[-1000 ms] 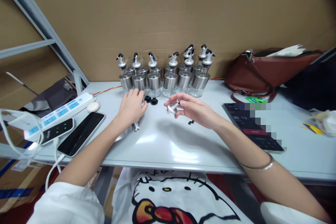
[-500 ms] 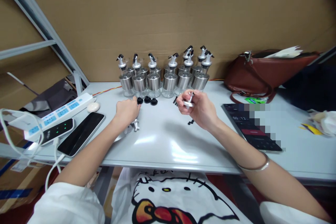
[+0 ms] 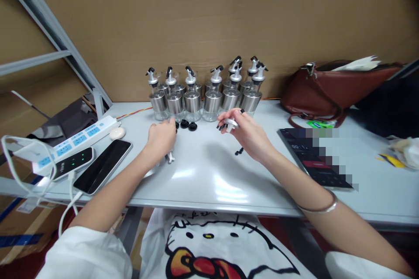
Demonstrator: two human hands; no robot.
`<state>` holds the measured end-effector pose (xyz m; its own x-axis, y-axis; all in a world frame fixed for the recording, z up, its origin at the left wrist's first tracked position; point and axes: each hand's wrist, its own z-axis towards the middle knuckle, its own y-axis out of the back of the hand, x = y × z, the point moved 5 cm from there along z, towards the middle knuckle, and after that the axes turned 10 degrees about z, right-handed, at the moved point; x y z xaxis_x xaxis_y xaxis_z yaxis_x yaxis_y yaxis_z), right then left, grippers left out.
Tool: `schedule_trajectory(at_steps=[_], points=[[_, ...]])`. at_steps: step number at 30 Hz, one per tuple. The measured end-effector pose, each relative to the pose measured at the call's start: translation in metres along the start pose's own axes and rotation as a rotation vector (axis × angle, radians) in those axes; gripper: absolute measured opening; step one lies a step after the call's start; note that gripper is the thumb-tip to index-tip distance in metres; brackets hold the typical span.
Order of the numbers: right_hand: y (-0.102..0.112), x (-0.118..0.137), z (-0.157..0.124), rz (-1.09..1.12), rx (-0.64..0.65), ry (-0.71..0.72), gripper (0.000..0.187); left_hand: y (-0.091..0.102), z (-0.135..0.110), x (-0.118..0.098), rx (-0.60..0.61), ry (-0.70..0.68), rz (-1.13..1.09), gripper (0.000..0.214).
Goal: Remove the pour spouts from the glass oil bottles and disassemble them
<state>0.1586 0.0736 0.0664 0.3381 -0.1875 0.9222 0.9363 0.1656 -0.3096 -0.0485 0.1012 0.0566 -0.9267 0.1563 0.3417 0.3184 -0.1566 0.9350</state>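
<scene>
My right hand (image 3: 247, 133) is closed around a silver pour spout (image 3: 231, 124) above the table, its flat round collar facing left. Small black pieces (image 3: 240, 151) lie on the table under that hand. Just past its fingertips are some black strips (image 3: 221, 127), partly covered. My left hand (image 3: 161, 139) is palm down with its fingers pressed together at the leftmost of the black stoppers (image 3: 193, 126). What those fingers pinch, if anything, is hidden. More silver spout parts (image 3: 170, 158) lie beneath the left wrist.
Several glass-and-steel oil bottles (image 3: 212, 102) with spouts stand along the cardboard wall (image 3: 196, 17). On the left are a power strip (image 3: 80, 139), a phone (image 3: 103, 166) and white cables. On the right, a tablet (image 3: 314, 163) and a brown leather bag (image 3: 334, 91).
My left hand has shifted slightly right, covering more of the leftmost black stopper. My right hand has turned the spout, and its collar now sits higher and further left.
</scene>
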Motion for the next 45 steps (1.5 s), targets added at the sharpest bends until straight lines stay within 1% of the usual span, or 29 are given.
schedule_trajectory(at_steps=[2,4,6,8,10,12,14,15,21,25,30,34,41,45], points=[[0.008,0.003,0.001,-0.093,-0.103,0.061,0.038,0.006,-0.002,-0.006,-0.052,-0.053,-0.143,0.021],[0.014,0.005,0.003,-0.117,-0.155,0.072,0.039,0.010,-0.005,-0.014,-0.120,-0.136,-0.374,0.017],[0.015,0.005,0.004,-0.088,-0.152,0.070,0.042,0.014,-0.009,-0.022,-0.228,-0.210,-0.614,0.014],[0.015,0.006,0.004,-0.069,-0.136,0.083,0.045,0.018,-0.015,-0.027,-0.380,-0.272,-0.799,0.013],[0.012,0.004,0.004,-0.070,-0.108,0.089,0.045,0.021,-0.022,-0.031,-0.544,-0.341,-0.893,0.013],[0.007,0.001,0.002,-0.071,-0.059,0.073,0.044,0.024,-0.029,-0.034,-0.685,-0.413,-0.909,0.013],[0.002,-0.001,0.001,-0.069,-0.011,0.060,0.042,0.027,-0.035,-0.037,-0.780,-0.465,-0.891,0.013],[0.000,-0.002,0.000,-0.066,0.009,0.057,0.042,0.028,-0.037,-0.038,-0.807,-0.478,-0.885,0.013],[-0.008,-0.001,-0.005,-0.071,0.115,0.066,0.036,0.031,-0.043,-0.040,-0.860,-0.524,-0.919,0.010],[-0.012,-0.001,-0.009,-0.073,0.160,0.076,0.033,0.031,-0.043,-0.040,-0.894,-0.551,-0.944,0.007],[-0.014,0.000,-0.011,-0.044,0.192,0.120,0.028,0.030,-0.040,-0.038,-0.957,-0.542,-0.963,0.008],[-0.014,-0.001,-0.011,-0.043,0.213,0.125,0.026,0.028,-0.039,-0.036,-0.966,-0.522,-0.955,0.009],[-0.014,-0.001,-0.012,-0.039,0.235,0.137,0.024,0.029,-0.040,-0.036,-1.010,-0.538,-0.921,0.009],[-0.013,-0.001,-0.012,-0.043,0.229,0.140,0.023,0.028,-0.039,-0.036,-1.006,-0.545,-0.933,0.009]])
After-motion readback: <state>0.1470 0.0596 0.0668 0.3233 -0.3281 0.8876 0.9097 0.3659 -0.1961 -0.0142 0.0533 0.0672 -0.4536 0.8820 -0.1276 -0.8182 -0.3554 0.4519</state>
